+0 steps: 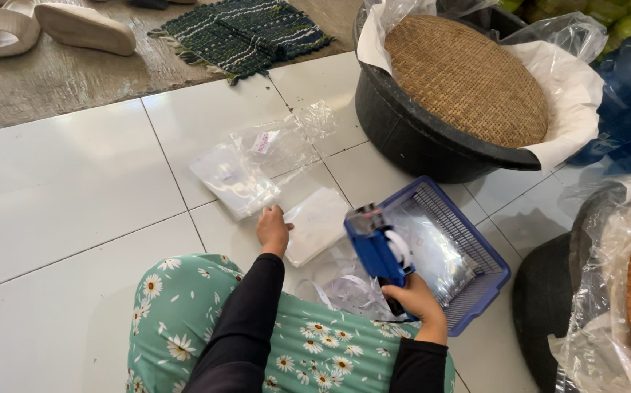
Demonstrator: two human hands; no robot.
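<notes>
On the white tiled floor (75, 182) in front of my knees, my left hand (272, 229) rests with its fingers curled down onto the edge of a flat white packet (317, 224), pressing it rather than gripping it. My right hand (416, 300) is closed tight around the handle of a blue tape dispenser (378, 246), held above crumpled clear plastic (352, 291) and just beside a blue plastic basket (475, 240). Past the packet lie two clear plastic bags (253, 164), overlapping, near a tile joint. Farther off stands a black tub (417, 138) lined with white paper and capped by a round woven lid (467, 78). A dark woven mat (246, 30) and pale sandals (53, 25) lie on the bare concrete beyond.
</notes>
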